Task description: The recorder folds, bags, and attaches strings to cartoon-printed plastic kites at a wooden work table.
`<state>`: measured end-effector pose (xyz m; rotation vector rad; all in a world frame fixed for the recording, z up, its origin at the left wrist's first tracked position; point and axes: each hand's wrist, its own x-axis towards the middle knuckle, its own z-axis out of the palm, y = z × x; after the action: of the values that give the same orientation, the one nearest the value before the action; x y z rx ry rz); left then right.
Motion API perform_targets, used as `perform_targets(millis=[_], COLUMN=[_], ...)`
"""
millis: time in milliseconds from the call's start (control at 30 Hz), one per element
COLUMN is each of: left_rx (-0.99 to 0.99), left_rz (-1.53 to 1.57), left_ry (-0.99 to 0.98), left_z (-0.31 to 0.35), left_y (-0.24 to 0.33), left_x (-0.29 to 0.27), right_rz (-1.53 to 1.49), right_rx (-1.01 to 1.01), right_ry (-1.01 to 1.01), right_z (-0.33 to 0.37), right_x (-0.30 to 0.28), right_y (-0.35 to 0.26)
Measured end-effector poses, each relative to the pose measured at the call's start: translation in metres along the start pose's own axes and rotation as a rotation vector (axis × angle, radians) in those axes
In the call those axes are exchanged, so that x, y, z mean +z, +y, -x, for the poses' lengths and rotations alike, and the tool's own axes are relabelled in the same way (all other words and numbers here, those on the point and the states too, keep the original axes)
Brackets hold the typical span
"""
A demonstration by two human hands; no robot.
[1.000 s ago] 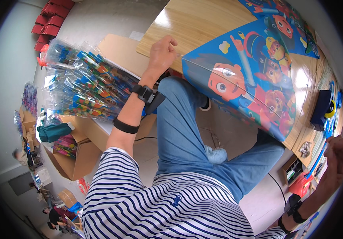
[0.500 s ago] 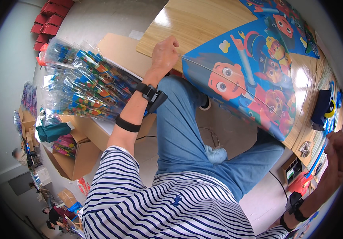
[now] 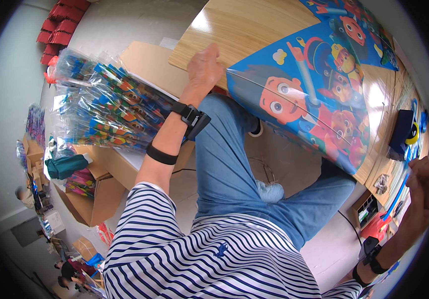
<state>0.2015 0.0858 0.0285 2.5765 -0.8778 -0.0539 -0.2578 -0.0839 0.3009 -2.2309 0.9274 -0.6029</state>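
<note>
A blue kite printed with cartoon figures lies over the table edge, its lower part hanging past it. A thin rod runs along its front panel. My left hand is closed beside the kite's left corner, above the table's near-left corner. Whatever its curled fingers may hold is hidden. Out at the far right rim, my right hand is raised with its fingers bent together, near the thin sticks along the table's right side. Its fingertips are too dark to show what they hold.
Cartons stand on the floor at left, one heaped with clear-bagged colourful goods. The wooden table carries a dark blue box with a yellow roll. Red bundles are stacked far left. People work at the lower left.
Both hands have shifted only slightly, the left a little to the left and the right a little upward. The kite lies as before.
</note>
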Motion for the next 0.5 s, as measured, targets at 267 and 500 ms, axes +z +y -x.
perform_targets(millis=[267,500], left_rx=[-0.154,-0.061], left_rz=[0.17,0.202], left_ry=[-0.111,-0.138], left_z=[-0.007,-0.022], left_y=[-0.019,-0.04], left_x=[0.0,0.011], right_rz=[-0.133,-0.198], right_rx=[0.149,0.242], right_ry=[0.099,0.087], right_z=[-0.002,-0.008], right_x=[0.017,0.036], right_y=[0.008,0.048])
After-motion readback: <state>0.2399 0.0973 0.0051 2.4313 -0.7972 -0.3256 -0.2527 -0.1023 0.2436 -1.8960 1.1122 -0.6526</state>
